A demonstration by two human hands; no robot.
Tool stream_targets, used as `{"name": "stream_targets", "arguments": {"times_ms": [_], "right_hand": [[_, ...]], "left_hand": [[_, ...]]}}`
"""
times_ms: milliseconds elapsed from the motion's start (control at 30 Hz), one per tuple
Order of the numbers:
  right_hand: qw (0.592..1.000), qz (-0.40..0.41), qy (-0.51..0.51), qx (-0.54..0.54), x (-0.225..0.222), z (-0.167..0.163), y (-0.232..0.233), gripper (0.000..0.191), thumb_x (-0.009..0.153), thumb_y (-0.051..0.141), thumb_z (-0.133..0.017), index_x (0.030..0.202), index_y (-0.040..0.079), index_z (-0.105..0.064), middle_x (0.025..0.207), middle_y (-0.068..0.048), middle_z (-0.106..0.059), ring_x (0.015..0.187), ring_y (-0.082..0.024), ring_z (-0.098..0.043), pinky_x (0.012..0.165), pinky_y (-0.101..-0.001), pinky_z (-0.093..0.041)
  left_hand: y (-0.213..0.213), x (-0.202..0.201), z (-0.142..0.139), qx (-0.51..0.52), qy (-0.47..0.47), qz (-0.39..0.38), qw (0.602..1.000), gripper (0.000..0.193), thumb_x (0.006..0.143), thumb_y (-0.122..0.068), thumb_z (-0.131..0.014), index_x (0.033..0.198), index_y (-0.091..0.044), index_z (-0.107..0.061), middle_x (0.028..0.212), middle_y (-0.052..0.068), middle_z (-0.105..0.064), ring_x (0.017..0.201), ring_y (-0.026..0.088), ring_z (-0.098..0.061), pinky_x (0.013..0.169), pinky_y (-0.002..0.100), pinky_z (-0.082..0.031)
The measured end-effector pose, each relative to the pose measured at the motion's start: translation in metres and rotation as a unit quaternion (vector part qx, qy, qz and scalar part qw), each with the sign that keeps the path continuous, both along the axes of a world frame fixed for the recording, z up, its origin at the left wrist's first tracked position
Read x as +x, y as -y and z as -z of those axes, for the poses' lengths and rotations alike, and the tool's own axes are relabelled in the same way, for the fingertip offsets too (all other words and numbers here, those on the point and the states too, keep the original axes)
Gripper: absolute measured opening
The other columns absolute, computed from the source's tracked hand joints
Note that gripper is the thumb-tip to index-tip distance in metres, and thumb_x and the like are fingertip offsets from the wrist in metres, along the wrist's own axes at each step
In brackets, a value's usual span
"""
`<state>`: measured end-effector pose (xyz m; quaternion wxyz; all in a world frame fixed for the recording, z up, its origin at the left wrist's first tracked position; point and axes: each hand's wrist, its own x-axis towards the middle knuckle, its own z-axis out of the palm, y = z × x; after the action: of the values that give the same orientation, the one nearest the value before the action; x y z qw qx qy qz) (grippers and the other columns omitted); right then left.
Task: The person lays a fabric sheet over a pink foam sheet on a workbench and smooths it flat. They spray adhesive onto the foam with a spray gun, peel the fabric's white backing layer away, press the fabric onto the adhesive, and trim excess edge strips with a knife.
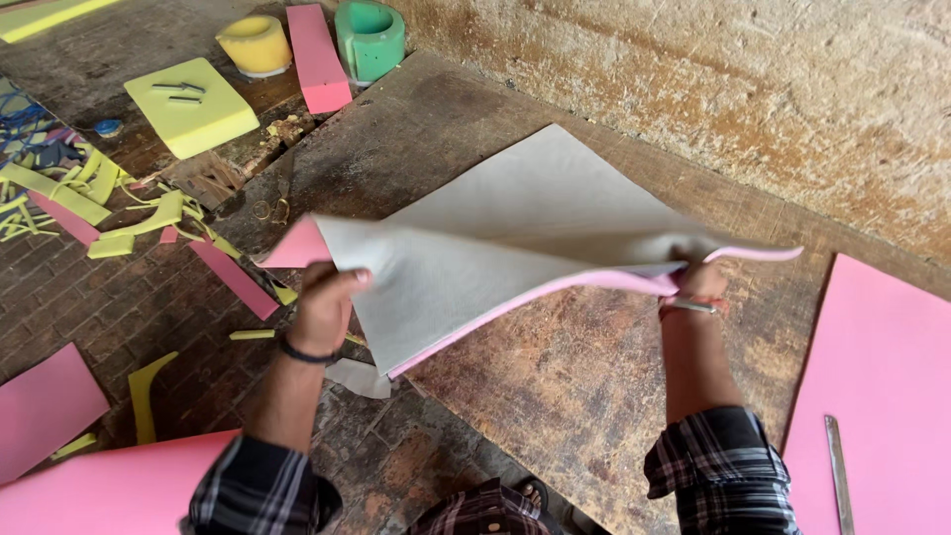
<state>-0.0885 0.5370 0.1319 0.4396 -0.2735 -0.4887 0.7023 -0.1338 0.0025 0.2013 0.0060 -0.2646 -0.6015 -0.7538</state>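
Head view shows a worn wooden board (555, 367) lying on a brick floor (119, 307) beside a rough plaster wall (713, 89). Over the board a big sheet (495, 238), grey on its upper face and pink beneath, is lifted and bent, its far part resting on the wood. The left hand (322, 307) is closed around the sheet's near left corner, thumb on top; the right hand (698, 277) pinches the sheet's right edge, fingers mostly hidden under the fold. A large pink sheet (882, 386) lies flat at the right with a metal ruler (838, 476) on it. Another pink piece (109, 490) sits at the lower left. Farther back are a yellow foam block (190, 107), a pink strip (317, 54), a green ring (370, 38) and a yellow ring (256, 44). Yellow and pink offcuts (119, 213) litter the bricks at the left.
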Motion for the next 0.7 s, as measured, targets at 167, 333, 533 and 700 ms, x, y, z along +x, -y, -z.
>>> {"name": "stream_targets", "arguments": {"times_ms": [167,333,533,700], "right_hand": [[0.94,0.032,-0.312,-0.131,0.009,-0.08,-0.064,0.014,0.083,0.001,-0.063,0.09,0.003,-0.052,0.083,-0.011,-0.058,0.078,-0.023,-0.06,0.079,-0.0387,-0.057],[0.96,0.019,-0.231,0.155,0.174,-0.115,-0.013,0.018,0.108,0.008,-0.054,0.092,0.001,-0.059,0.093,-0.008,-0.06,0.087,-0.015,-0.055,0.087,-0.0291,-0.046],[0.958,0.194,-0.186,0.098,0.247,-0.041,0.212,0.02,0.102,-0.001,-0.059,0.085,0.007,-0.052,0.082,0.0,-0.05,0.076,-0.011,-0.049,0.081,-0.0285,-0.048],[0.934,0.241,0.161,-0.21,0.195,0.053,0.317,0.016,0.087,0.014,-0.076,0.102,0.011,-0.071,0.093,-0.003,-0.072,0.078,-0.016,-0.068,0.064,-0.0352,-0.059]], "left_hand": [[-0.023,-0.047,-0.058,0.094,0.0,0.126,0.988,0.023,0.085,-0.016,-0.065,0.097,0.002,-0.071,0.091,0.008,-0.072,0.086,0.02,-0.067,0.083,0.037,-0.054],[-0.021,-0.088,-0.07,0.113,-0.021,0.179,0.977,0.035,0.084,-0.013,-0.06,0.112,0.005,-0.07,0.106,0.009,-0.073,0.098,0.019,-0.067,0.093,0.035,-0.054],[0.052,-0.18,0.033,0.122,0.166,0.362,0.909,0.039,0.085,-0.012,-0.067,0.118,0.008,-0.072,0.103,0.013,-0.073,0.095,0.022,-0.067,0.09,0.037,-0.053],[0.104,-0.26,0.113,-0.23,0.273,0.265,0.896,0.031,0.091,-0.022,-0.07,0.102,0.007,-0.074,0.095,0.016,-0.076,0.085,0.027,-0.07,0.076,0.041,-0.054]]}}
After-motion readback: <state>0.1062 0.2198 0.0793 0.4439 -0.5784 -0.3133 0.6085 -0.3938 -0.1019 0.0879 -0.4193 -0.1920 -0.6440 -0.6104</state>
